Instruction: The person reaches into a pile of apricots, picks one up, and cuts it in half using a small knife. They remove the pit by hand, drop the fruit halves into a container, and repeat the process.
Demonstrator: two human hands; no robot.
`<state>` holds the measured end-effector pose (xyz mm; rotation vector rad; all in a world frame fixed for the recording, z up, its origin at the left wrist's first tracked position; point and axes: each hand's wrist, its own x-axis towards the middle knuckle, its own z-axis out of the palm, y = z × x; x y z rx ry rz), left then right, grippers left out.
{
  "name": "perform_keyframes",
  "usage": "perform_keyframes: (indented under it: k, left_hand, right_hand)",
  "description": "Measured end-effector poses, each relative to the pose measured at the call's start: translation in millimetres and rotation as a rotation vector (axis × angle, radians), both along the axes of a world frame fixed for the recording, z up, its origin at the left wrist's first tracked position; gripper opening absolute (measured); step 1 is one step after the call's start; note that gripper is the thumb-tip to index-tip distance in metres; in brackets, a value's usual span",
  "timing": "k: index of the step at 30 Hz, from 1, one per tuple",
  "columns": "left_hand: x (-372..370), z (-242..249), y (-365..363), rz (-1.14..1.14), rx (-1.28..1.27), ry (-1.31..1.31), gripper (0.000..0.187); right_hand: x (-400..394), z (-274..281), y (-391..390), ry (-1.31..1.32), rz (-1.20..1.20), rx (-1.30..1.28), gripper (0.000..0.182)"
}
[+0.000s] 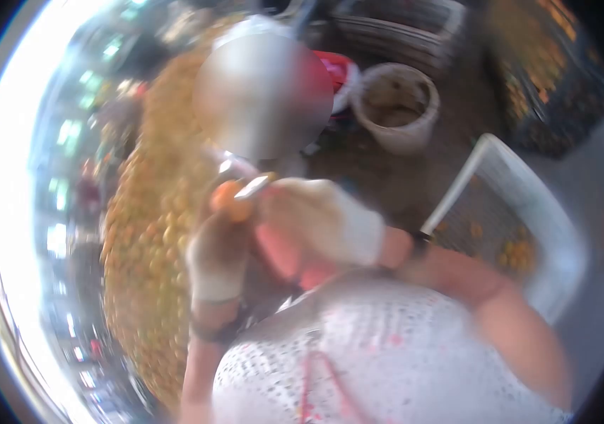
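Heap of orange fruit (150, 233) at nine o'clock, bucket (395, 106) at one — gloved left hand (218, 258) fingers grip one fruit (230, 199), right hand (316, 219) fingers clasp a knife (254, 187) against it.

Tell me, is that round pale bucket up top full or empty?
Partly filled: the bucket stands upright, its brownish contents sitting below the rim; too blurred to identify.
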<state>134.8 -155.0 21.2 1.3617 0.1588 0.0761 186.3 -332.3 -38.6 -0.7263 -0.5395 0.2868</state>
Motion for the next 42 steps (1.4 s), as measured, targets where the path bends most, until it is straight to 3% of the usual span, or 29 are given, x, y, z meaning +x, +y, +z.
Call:
perform_keyframes:
  k: [1,5,9,11,12,16,19,21,26,28,29,30,32,34,35,37,38,40,42]
  left_hand:
    - [-1.0,1.4,1.8,-0.095,-0.284,-0.085,0.05]
    - [-12.8,23.1,-4.0,-0.028,-0.16,-0.134,0.055]
    - [-22.8,32.1,-1.7,0.058,-0.084,-0.156,0.059]
    - [-34.2,43.1,-6.1,0.137,-0.041,-0.158,0.047]
    - [-37.5,43.9,-0.3,0.123,0.048,-0.145,0.057]
    - [-53.0,51.4,4.0,0.173,-0.003,-0.177,0.057]
    - [-60.1,40.6,14.3,0.241,-0.072,-0.204,0.055]
    - [-61.9,30.2,22.4,0.265,-0.286,-0.254,0.051]
    - [-68.4,22.0,31.8,0.347,-0.405,-0.272,0.045]
    - [-68.0,11.7,39.4,0.247,-0.599,-0.294,0.047]
    - [-69.7,7.3,43.1,0.252,-0.606,-0.299,0.047]
    - [-70.8,4.7,47.0,0.261,-0.541,-0.27,0.048]
    - [-73.8,8.9,51.9,0.272,-0.483,-0.243,0.048]
    - [-79.0,18.3,51.1,0.486,0.095,-0.291,0.05]
    - [-79.6,19.4,52.6,0.483,0.089,-0.288,0.05]
    - [-82.6,19.8,56.2,0.454,-0.096,-0.298,0.051]
    - [-82.7,11.6,60.1,0.394,-0.349,-0.284,0.052]
    - [-83.2,-9.1,75.3,0.296,-0.428,-0.189,0.053]
    - [-81.7,-8.4,75.7,0.183,-0.492,-0.097,0.054]
  right_hand:
    - [-1.6,13.7,-10.1,-0.098,-0.016,-0.295,0.022]
    - [-6.4,27.9,-10.9,-0.385,-0.128,-0.572,0.023]
    - [-10.4,34.4,4.3,-0.491,-0.127,-0.641,0.023]
    - [-17.7,45.3,5.4,-0.513,-0.095,-0.678,0.022]
    - [-19.5,50.0,8.6,-0.506,-0.074,-0.71,0.022]
    - [-27.1,49.5,25.4,-0.644,-0.14,-0.725,0.021]
    - [-36.7,45.2,44.0,-0.727,-0.194,-0.706,0.022]
    - [-42.6,34.6,56.2,-0.38,0.089,-0.718,0.024]
    - [-48.5,19.4,88.1,-0.433,0.037,-0.713,0.026]
    - [-51.3,26.2,96.4,-0.428,0.012,-0.658,0.025]
    - [-51.8,31.5,96.3,-0.621,-0.091,-0.751,0.023]
    - [-53.7,39.1,96.8,-0.815,-0.196,-0.84,0.022]
    - [-57.2,46.2,97.9,-0.805,-0.17,-0.823,0.02]
    - [-59.9,45.5,99.7,-0.786,-0.144,-0.811,0.018]
    - [-61.2,43.3,102.4,-0.748,-0.098,-0.836,0.018]
    - [-62.5,34.5,109.2,-0.712,-0.055,-0.872,0.018]
    - [-61.1,26.5,114.7,-0.689,-0.035,-0.907,0.018]
    - [-63.4,29.1,118.3,-0.675,-0.022,-0.949,0.019]
    - [-66.0,43.4,117.7,-0.725,-0.054,-0.8,0.02]
